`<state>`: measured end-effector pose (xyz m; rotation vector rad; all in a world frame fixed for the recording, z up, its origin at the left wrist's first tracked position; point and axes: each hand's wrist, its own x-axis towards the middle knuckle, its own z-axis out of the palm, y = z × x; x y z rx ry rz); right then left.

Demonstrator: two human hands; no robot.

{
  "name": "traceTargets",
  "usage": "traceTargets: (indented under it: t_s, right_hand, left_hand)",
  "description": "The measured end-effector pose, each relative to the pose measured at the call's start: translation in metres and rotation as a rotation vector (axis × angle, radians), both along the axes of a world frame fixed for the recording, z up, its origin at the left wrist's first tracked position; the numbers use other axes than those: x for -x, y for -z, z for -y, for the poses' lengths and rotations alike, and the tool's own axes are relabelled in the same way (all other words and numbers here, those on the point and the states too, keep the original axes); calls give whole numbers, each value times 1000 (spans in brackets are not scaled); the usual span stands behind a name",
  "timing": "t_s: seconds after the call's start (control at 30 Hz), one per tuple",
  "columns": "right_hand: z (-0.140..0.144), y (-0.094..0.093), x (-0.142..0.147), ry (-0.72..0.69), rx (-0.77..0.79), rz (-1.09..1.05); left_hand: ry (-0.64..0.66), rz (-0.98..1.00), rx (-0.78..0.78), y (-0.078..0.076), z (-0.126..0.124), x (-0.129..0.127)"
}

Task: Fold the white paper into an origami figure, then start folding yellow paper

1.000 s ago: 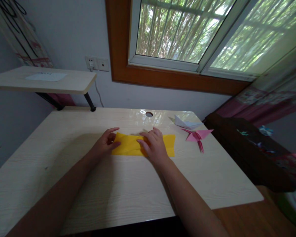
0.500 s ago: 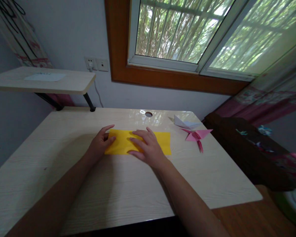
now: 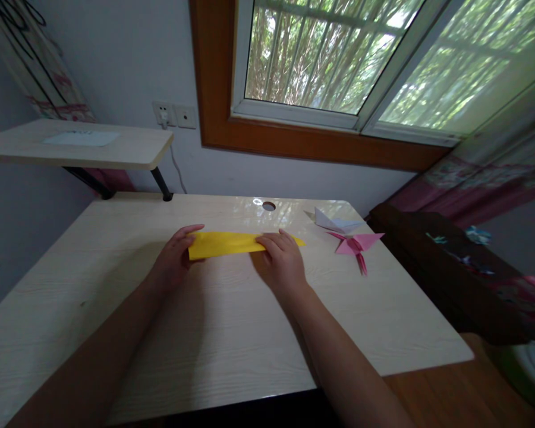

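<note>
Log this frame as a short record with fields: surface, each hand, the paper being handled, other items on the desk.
surface: light wood-grain desk under a window
left hand: grips the left end of the yellow paper
right hand: grips the paper right of its middle
yellow paper: long narrow strip, near edge raised off the desk, right tip pointing past the right hand
other items: pink folded paper figure and white folded paper figure at the far right of the desk; cable hole near the far edge
</note>
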<state>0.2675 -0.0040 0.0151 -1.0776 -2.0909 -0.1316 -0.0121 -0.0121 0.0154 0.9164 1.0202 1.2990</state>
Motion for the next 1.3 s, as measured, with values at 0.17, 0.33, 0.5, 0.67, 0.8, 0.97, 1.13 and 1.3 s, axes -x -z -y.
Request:
traceTargets:
  t_s: [0.17, 0.33, 0.5, 0.67, 0.8, 0.97, 1.13, 1.3]
  right_hand:
    - [2, 0, -5, 37, -98, -110]
    - [13, 8, 5, 37, -88, -345]
    - [17, 8, 21, -54, 124, -795]
    - [7, 3, 22, -198, 507, -939]
    - [3, 8, 17, -363, 826, -801]
    - [9, 13, 18, -494, 945, -544]
    - [10, 8, 11, -564, 1073, -522]
    - [-2, 4, -6, -360, 1023, -385]
  left_hand:
    - [-166, 58, -160, 10, -9, 6]
    - [-140, 22, -299, 11, -8, 9]
    - [31, 47, -253, 10, -3, 6]
    - [124, 98, -138, 12, -2, 3]
    - [115, 132, -71, 11, -1, -2]
    - [-44, 9, -27, 11, -4, -5]
    - [-157, -265, -82, 16, -10, 5]
    - [-166, -371, -102, 16, -10, 12]
